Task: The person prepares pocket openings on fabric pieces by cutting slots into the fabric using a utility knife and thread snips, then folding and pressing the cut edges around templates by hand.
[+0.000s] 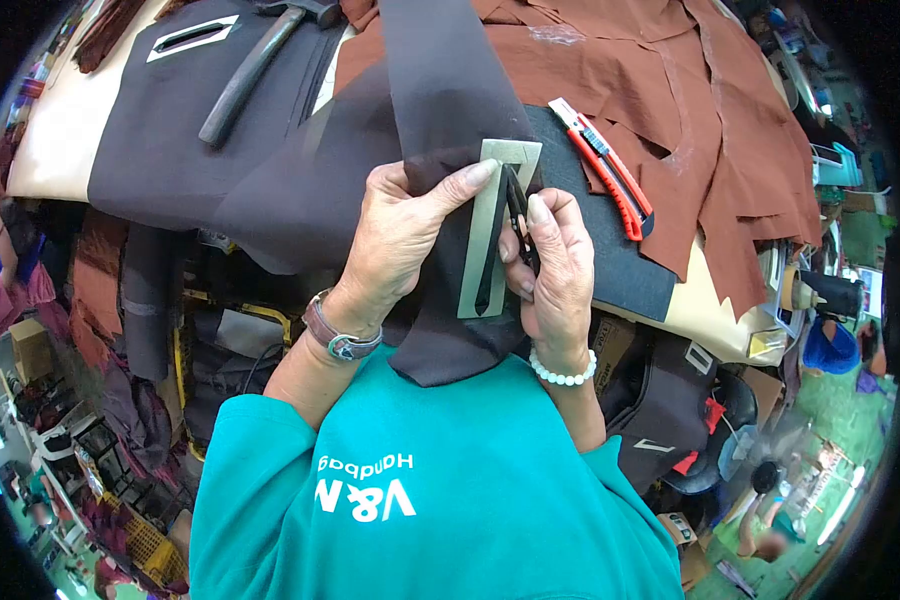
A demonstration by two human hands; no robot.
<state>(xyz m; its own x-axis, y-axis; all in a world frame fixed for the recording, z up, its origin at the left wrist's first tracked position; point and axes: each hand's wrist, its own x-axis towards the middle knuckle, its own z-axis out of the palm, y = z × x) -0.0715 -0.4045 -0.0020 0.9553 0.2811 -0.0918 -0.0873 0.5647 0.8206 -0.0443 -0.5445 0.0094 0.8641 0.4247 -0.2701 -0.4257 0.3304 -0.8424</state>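
Observation:
A dark leather or fabric piece (450,90) hangs over the table edge toward my body. On it lies a pale rectangular frame (480,250) with a long dark slot. My left hand (400,225) pinches the upper left side of the frame and the dark material, thumb on top. My right hand (553,265) holds a small black tool (517,215), its tip at the upper end of the slot. The tool looks like small scissors or snips, partly hidden by my fingers.
A red box cutter (610,175) rests on a black board (630,275) to the right. A hammer (255,75) lies on dark material at the upper left, near another slotted frame (192,37). Brown leather pieces (660,90) spread across the back right. People are visible at both edges.

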